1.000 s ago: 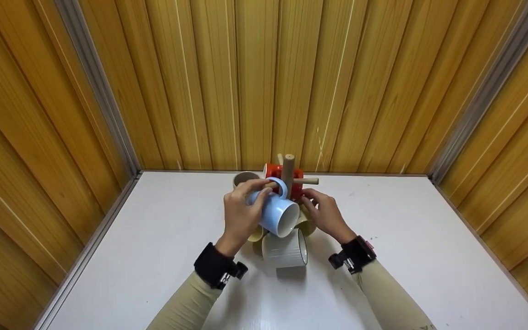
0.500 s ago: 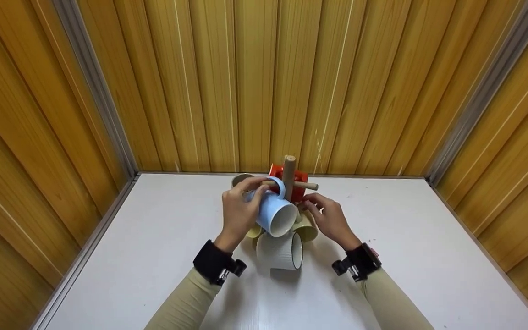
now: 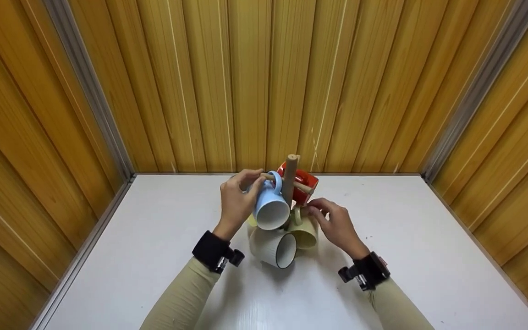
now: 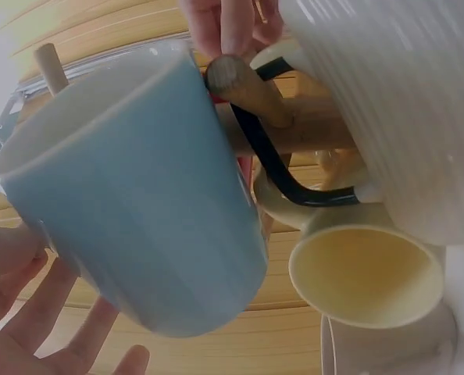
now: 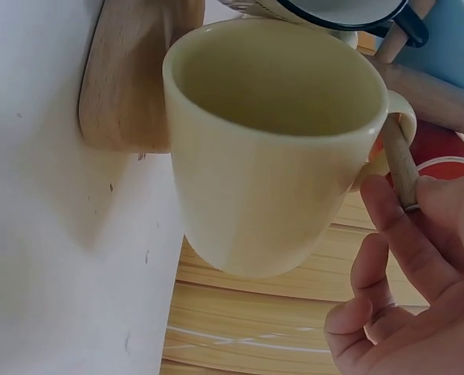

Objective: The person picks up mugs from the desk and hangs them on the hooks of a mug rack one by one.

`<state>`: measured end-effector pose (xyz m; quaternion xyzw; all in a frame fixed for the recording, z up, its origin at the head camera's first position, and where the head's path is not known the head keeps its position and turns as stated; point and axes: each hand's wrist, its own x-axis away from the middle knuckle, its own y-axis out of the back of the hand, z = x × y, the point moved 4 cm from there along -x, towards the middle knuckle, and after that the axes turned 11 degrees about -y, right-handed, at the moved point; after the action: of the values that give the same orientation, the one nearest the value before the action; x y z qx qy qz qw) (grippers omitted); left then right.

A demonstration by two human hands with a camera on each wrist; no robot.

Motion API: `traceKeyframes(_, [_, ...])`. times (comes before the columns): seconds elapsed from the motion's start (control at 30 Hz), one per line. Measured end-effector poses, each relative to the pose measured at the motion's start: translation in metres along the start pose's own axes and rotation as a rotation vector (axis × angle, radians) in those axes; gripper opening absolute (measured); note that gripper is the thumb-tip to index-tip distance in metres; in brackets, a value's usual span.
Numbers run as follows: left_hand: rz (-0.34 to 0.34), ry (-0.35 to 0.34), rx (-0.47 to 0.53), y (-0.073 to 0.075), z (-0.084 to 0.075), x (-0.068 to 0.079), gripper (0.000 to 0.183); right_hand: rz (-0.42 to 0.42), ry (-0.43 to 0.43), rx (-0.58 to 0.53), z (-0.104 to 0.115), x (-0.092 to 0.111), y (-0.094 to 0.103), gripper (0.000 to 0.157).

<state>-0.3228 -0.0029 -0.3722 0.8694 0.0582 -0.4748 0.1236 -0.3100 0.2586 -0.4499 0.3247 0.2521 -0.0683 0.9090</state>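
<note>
A wooden mug tree (image 3: 290, 183) hung with several mugs stands on the table. My left hand (image 3: 236, 204) pinches the end of an upper peg, from which a light blue mug (image 3: 267, 199) hangs by its handle. Its other fingers spread behind that mug in the left wrist view. With thumb and forefinger, my right hand (image 3: 337, 224) pinches the tip of a lower peg (image 5: 401, 160); a pale yellow mug (image 5: 271, 187) hangs there. A red mug (image 3: 307, 179) hangs behind the post. A white ribbed mug (image 4: 404, 94) with a dark handle hangs low in front.
The tree's wooden base (image 5: 126, 78) rests on the white table (image 3: 163, 256). Behind rises a wood-patterned wall (image 3: 245, 91), with similar panels at both sides. Another pale mug (image 4: 388, 344) shows below the yellow one in the left wrist view.
The mug tree has turned clockwise as seen from above: front mugs shifted left, the red mug right. My left hand moved slightly back, my right slightly forward toward me, following the pegs.
</note>
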Motion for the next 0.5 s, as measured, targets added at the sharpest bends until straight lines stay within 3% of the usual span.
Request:
traceKeyframes(0.17, [0.040,-0.012,-0.015,-0.002,0.006,-0.007,0.011,-0.013,-0.011,0.011,0.001,0.007,0.003,0.009])
traceKeyframes(0.5, [0.135,0.074,0.005,-0.007,0.012,-0.016,0.012,-0.051,-0.032,-0.007,0.005,0.022,0.006,0.008])
